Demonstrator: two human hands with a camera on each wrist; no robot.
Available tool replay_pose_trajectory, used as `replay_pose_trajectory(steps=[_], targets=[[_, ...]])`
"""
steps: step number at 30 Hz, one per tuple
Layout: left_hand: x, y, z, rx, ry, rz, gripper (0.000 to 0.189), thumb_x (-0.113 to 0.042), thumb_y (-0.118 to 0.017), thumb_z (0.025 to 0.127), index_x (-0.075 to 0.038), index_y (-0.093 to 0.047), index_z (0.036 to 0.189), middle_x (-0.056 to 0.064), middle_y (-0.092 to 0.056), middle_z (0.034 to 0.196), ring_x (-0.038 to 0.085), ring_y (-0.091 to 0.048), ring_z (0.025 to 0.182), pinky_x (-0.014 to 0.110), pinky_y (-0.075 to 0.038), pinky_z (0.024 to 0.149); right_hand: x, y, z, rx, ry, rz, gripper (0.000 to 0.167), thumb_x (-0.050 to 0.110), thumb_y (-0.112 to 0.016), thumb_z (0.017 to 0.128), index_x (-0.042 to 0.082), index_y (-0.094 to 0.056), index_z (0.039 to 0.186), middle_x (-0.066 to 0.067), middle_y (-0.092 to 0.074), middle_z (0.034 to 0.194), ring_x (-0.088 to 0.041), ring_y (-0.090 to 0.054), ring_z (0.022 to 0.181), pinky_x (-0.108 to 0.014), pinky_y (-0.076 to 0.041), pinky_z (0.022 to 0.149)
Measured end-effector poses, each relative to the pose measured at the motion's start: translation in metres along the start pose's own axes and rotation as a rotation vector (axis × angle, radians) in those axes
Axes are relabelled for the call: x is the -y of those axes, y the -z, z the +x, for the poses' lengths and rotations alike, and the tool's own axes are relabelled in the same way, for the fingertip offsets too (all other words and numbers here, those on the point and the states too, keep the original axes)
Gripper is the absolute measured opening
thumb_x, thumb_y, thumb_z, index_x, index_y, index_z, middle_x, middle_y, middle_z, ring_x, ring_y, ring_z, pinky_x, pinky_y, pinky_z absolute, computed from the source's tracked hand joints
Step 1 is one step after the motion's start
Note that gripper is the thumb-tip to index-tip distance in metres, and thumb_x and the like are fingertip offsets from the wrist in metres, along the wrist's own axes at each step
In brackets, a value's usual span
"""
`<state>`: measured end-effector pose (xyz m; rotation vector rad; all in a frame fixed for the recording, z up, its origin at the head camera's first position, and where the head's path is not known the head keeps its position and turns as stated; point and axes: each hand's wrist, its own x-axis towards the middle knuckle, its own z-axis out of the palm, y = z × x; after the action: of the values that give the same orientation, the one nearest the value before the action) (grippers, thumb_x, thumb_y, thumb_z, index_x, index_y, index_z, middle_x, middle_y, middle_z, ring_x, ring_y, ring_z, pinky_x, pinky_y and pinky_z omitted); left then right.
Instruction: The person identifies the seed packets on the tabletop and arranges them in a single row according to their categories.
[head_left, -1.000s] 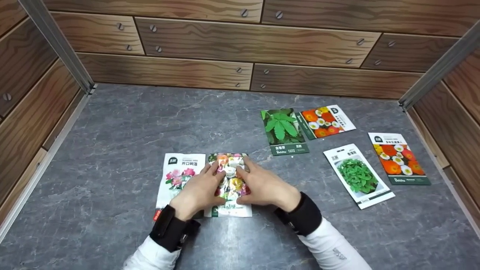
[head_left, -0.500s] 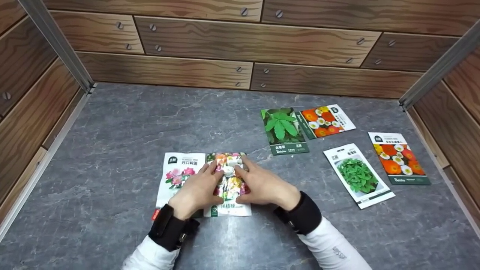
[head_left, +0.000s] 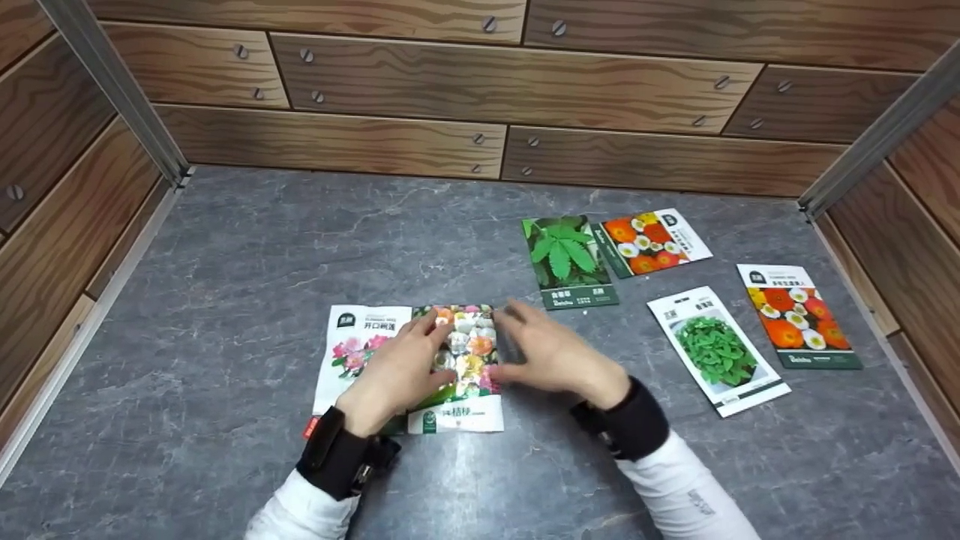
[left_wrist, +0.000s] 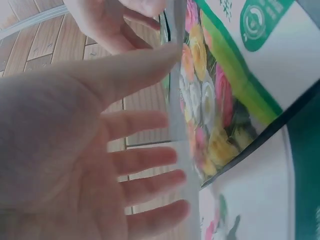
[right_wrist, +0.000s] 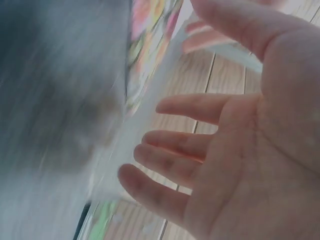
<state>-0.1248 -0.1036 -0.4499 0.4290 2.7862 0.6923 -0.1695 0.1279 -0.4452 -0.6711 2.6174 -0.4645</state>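
Observation:
A seed packet with a photo of mixed-colour flowers [head_left: 474,367] lies flat at the front middle. Directly left of it, edges together, is a white seed packet with pink flowers [head_left: 346,367]. My left hand [head_left: 397,371] rests over the seam between the two, its fingers extended and part of each packet hidden beneath. My right hand [head_left: 561,351] is at the right edge of the mixed-flower packet, thumb tip by that edge. In the right wrist view the fingers [right_wrist: 170,170] are spread with nothing between them. The left wrist view shows straight fingers [left_wrist: 150,190] too.
Toward the back right lie a green-leaf packet [head_left: 566,259] and an orange-flower packet [head_left: 652,244], side by side. Further right are a white packet with a green herb [head_left: 716,352] and another orange-flower packet [head_left: 799,319]. Wood-patterned walls [head_left: 450,82] enclose the grey tabletop [head_left: 247,262].
My right hand has shifted right, off most of the mixed-flower packet, uncovering more of it. The left hand has stayed almost where it was, and the packets lie as before.

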Motion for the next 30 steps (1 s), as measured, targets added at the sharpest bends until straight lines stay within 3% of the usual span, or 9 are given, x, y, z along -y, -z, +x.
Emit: replay_pose_trajectory(steps=[7,12,19,26,30], targets=[[-0.007,-0.012,0.009,-0.241,-0.03,-0.023,0.058,-0.028,-0.069,0.103,-0.008,-0.05,0.154,0.026,-0.046,0.162,0.043,-0.048,0.149,0.054,-0.052,0.114,-0.047,0.019,-0.004,-0.068,-0.106,0.022,0.094,0.048,-0.076,0.092,0.005,-0.032,0.164,-0.024,-0.013,0.176,-0.051,-0.024,0.16,-0.063,-0.024,0.131],[-0.018,-0.017,0.013,-0.318,-0.06,-0.08,0.051,-0.026,-0.066,0.104,-0.006,-0.054,0.15,0.024,-0.051,0.158,0.043,-0.053,0.145,0.053,-0.056,0.108,-0.078,0.033,0.003,-0.111,-0.167,0.007,0.089,0.049,-0.07,0.097,0.008,-0.031,0.165,-0.026,-0.011,0.176,-0.054,-0.018,0.16,-0.068,-0.021,0.13],[-0.038,-0.019,0.028,-0.354,-0.084,-0.12,0.049,-0.025,-0.067,0.103,-0.005,-0.058,0.147,0.021,-0.057,0.153,0.043,-0.059,0.138,0.059,-0.052,0.114,-0.098,0.032,0.006,-0.059,-0.213,-0.071,0.083,0.049,-0.063,0.102,0.007,-0.031,0.165,-0.031,-0.016,0.173,-0.059,-0.017,0.158,-0.072,-0.023,0.128],[-0.051,-0.029,0.043,-0.357,-0.073,-0.146,0.044,-0.024,-0.067,0.103,-0.007,-0.062,0.143,0.018,-0.063,0.147,0.037,-0.066,0.13,0.05,-0.06,0.104,-0.079,0.012,-0.01,-0.088,-0.163,-0.11,0.078,0.049,-0.065,0.1,0.01,-0.039,0.162,-0.027,-0.027,0.172,-0.057,-0.031,0.155,-0.077,-0.033,0.12],[-0.059,-0.036,0.053,-0.325,-0.053,-0.184,0.044,-0.02,-0.069,0.101,-0.003,-0.063,0.14,0.023,-0.063,0.145,0.042,-0.066,0.129,0.057,-0.055,0.11,-0.072,0.007,-0.021,-0.123,-0.126,-0.088,0.075,0.046,-0.068,0.099,0.01,-0.044,0.16,-0.027,-0.034,0.169,-0.056,-0.037,0.152,-0.078,-0.037,0.116]])
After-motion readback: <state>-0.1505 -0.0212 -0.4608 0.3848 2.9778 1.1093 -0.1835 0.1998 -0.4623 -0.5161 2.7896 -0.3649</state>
